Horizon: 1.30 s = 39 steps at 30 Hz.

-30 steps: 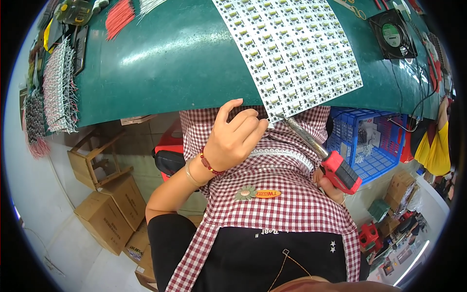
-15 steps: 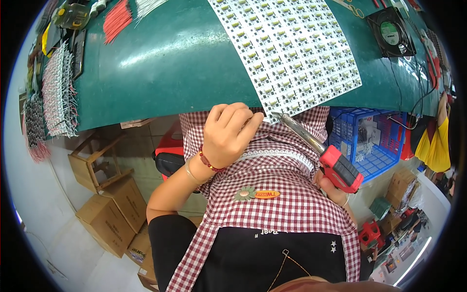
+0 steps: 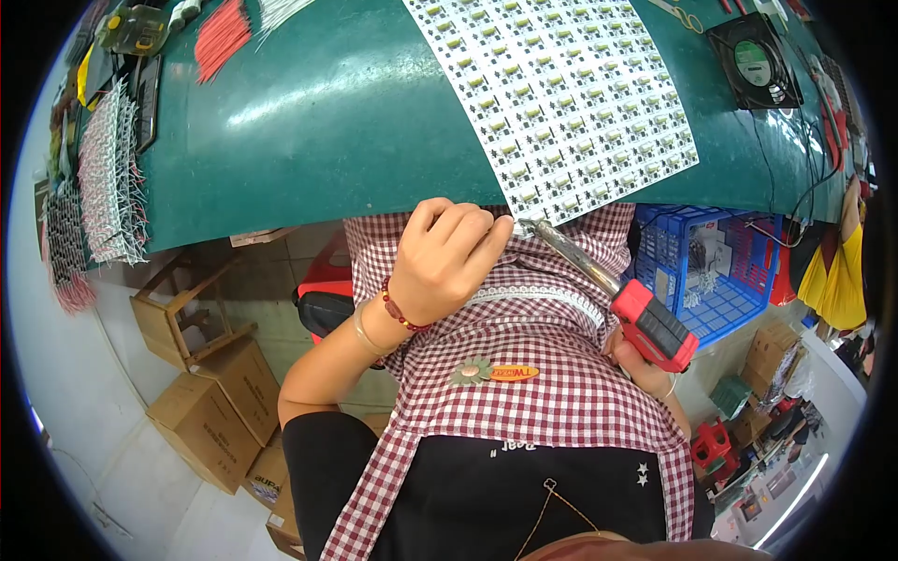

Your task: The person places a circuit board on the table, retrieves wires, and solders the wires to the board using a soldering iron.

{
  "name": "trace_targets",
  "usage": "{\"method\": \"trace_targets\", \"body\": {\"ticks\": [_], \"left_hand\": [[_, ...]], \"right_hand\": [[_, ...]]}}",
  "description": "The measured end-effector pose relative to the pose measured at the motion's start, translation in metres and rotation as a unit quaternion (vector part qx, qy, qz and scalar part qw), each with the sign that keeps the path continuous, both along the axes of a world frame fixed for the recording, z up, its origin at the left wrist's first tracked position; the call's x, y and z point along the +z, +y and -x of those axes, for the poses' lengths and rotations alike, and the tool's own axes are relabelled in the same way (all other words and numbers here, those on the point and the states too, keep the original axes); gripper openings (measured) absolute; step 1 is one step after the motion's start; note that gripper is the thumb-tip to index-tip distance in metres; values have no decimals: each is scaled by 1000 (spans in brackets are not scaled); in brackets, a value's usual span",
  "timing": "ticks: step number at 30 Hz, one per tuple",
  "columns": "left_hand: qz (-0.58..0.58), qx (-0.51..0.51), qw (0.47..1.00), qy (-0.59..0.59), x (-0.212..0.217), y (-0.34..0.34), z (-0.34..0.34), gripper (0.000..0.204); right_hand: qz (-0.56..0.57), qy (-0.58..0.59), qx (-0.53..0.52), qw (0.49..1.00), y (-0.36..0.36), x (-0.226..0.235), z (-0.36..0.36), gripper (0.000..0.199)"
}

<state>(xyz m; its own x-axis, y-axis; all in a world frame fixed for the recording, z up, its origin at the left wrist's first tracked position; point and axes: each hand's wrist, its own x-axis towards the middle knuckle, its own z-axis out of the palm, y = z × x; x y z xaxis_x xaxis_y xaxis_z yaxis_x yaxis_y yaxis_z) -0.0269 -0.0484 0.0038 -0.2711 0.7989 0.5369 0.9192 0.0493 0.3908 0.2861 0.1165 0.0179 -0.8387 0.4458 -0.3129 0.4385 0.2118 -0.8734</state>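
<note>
The person sits close up to the green desk (image 3: 327, 154), and a white board (image 3: 572, 110) lies there with its lowest corner poking past the near edge, over the checked apron (image 3: 524, 397). Rows of small parts cover it. The right hand (image 3: 634, 360) is wrapped round the red and black handle of an iron (image 3: 655, 323), most of its fingers hidden from me; the metal tip slants up to that corner, though I can't tell if it touches. The left hand (image 3: 444, 254) has its fingers curled together, thumb and forefinger right beside the same corner; whether they pinch anything, I can't make out.

Further up the desk lie red wires (image 3: 222, 39) and white wires (image 3: 282, 11), with a bundle of twisted ones (image 3: 112, 173) at the left end. A black fan (image 3: 754, 64) stands at the right, near some scissors (image 3: 689, 19). Below that side sits a blue crate (image 3: 725, 325).
</note>
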Motion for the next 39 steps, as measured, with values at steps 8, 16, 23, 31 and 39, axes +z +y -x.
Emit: {"method": "trace_targets", "body": {"ticks": [8, 16, 23, 31, 39], "left_hand": [[11, 4, 1000, -3, 1, 0, 0, 23], [23, 10, 1000, 4, 3, 1, -1, 23], [-5, 36, 999, 28, 5, 1, 8, 25], [23, 26, 999, 34, 1, 3, 7, 27], [23, 24, 999, 35, 1, 4, 8, 26]], "right_hand": [[-76, -44, 11, 996, -2, 10, -6, 15], [39, -12, -71, 997, -3, 26, 13, 12], [-21, -33, -31, 999, 1, 19, 16, 15], [-22, -47, -55, 997, -3, -8, 3, 22], [-23, -35, -4, 999, 4, -9, 4, 18]]}}
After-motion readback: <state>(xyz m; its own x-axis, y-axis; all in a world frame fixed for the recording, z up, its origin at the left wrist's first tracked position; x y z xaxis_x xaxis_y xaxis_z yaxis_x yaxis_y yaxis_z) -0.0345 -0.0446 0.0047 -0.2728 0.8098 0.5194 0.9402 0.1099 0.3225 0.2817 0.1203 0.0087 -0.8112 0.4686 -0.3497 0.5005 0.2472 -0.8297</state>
